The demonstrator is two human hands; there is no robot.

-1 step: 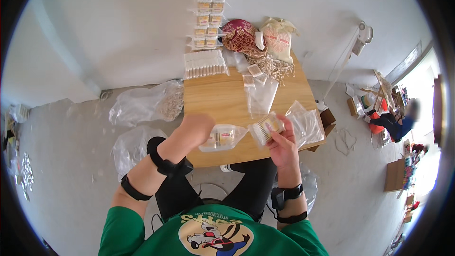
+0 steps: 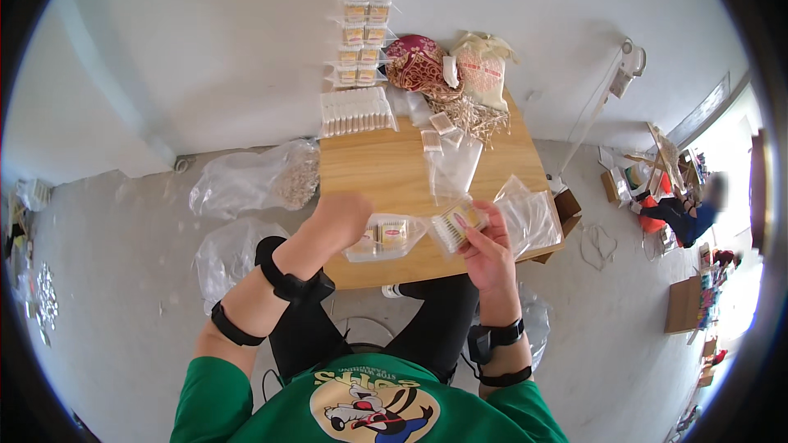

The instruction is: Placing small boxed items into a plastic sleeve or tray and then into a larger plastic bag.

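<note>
My right hand grips a small clear pack of cotton swabs with a yellow label, fingers along its right side. Just left of it, near the table's front edge, a clear plastic bag lies with labelled swab packs inside. The rounded end of my left arm, my left hand, is over the bag's left end; no fingers show there, and I cannot tell whether it touches the bag. Flat empty plastic bags lie to the right of my right hand.
On the wooden table, white swab bundles, loose swabs, a patterned red cloth and a cream sack sit at the back. Bagged packs stand in rows beyond. Another person sits far right.
The swab pack in my right hand has turned slightly, its label facing up more. My left arm has barely shifted.
</note>
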